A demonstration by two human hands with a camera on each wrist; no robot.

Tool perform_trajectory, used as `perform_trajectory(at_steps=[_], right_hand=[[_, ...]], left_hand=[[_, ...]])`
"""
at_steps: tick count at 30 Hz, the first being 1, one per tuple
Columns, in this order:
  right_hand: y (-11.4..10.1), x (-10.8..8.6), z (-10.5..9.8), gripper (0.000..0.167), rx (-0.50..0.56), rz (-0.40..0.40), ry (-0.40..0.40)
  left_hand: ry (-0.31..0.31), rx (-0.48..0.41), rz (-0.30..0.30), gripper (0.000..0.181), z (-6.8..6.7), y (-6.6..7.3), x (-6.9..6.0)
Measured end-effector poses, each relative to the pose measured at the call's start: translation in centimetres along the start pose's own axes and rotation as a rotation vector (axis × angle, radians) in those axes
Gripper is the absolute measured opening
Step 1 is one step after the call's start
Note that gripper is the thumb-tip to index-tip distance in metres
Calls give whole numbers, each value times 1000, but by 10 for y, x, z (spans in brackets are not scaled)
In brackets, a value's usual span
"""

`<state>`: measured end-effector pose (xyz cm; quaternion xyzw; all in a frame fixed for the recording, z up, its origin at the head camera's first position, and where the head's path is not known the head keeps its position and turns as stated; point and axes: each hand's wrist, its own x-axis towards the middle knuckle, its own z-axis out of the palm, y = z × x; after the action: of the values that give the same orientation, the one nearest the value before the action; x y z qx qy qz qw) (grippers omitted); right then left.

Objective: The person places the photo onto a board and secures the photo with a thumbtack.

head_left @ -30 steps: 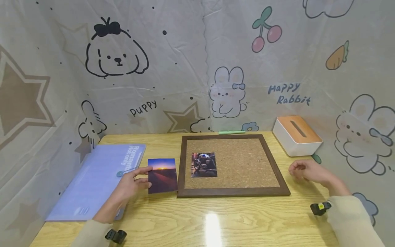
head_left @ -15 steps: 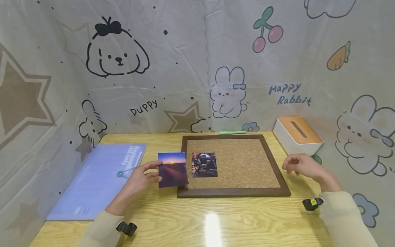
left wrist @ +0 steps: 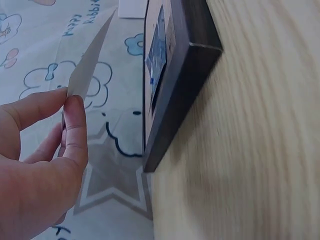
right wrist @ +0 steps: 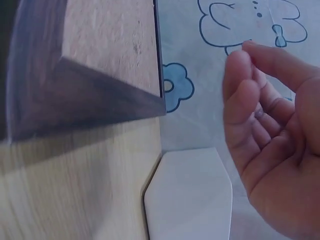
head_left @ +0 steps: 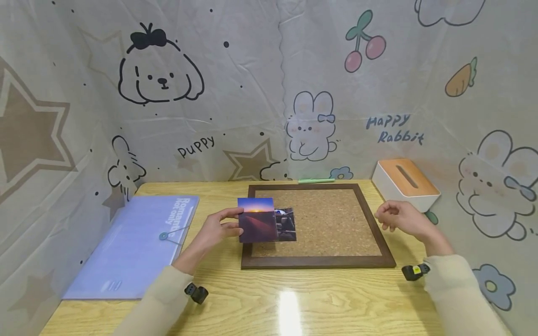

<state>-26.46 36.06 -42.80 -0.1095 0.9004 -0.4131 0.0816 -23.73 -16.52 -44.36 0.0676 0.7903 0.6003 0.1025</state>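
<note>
My left hand pinches the left edge of a sunset photo between thumb and fingers. The left wrist view shows this photo nearly edge-on, raised off the corkboard. A motorcycle photo lies on the left part of the corkboard, its left side hidden behind the sunset photo. Beyond the board's right edge hovers my right hand, fingers loosely curled. In the right wrist view its thumb and index tips come close together, and I see no clear object held; a small dark spot among the fingers is unclear.
A lilac document folder with a string closure lies at the left. Behind the board's frame rests a green pen. A white tissue box with a wooden lid stands at the back right, near the right hand.
My left hand has carried the sunset photo right and away from me, from beside the board to over its left part, covering part of the motorcycle photo. My right hand has drifted left and slightly forward.
</note>
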Motion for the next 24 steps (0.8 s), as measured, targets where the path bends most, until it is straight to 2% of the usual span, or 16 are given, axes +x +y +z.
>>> perform_trajectory(at_steps=[6, 9, 14, 16, 20, 24], right_hand=[[-8, 5, 3, 37, 62, 15, 27], [-12, 8, 4, 37, 90, 38, 16], [-16, 13, 5, 36, 125, 55, -4], [-18, 15, 6, 33, 118, 47, 0], [-23, 20, 9, 29, 65, 21, 9], [-29, 26, 14, 27, 55, 7, 11]], left_hand=[[-19, -1, 11, 58, 18, 7, 15], [-38, -3, 21, 57, 27, 10, 21], [-22, 41, 38, 57, 44, 14, 33], [-16, 55, 41, 56, 50, 15, 38], [-48, 0, 30, 57, 63, 17, 48], [-60, -11, 22, 57, 74, 18, 56]])
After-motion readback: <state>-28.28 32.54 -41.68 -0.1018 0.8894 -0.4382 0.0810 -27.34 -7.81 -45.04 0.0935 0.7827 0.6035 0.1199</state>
